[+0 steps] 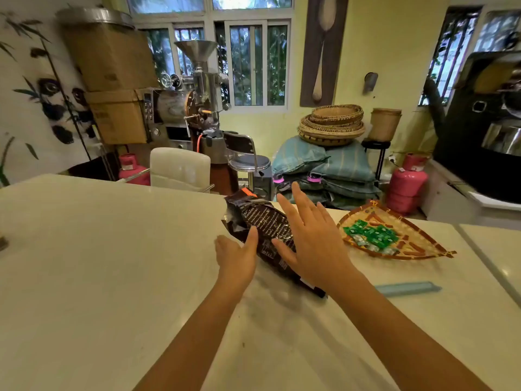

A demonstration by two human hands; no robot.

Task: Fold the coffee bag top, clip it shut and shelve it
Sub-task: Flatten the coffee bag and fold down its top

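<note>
Head view: left hand open, thumb touching coffee bag; right hand spread flat above it.

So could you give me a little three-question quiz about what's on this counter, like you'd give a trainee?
1. True or false: the coffee bag is standing upright on the counter.
2. Which lies nearest the person's right forearm? A) the woven tray of green packets B) the blue clip C) the white chair back
3. Fill in: the left hand touches the bag with its ____, while the right hand is spread open over it.

Key
1. False: it lies on its side, its crumpled top pointing away from the person.
2. B.
3. Fingertips; neither hand grips anything yet.
</note>
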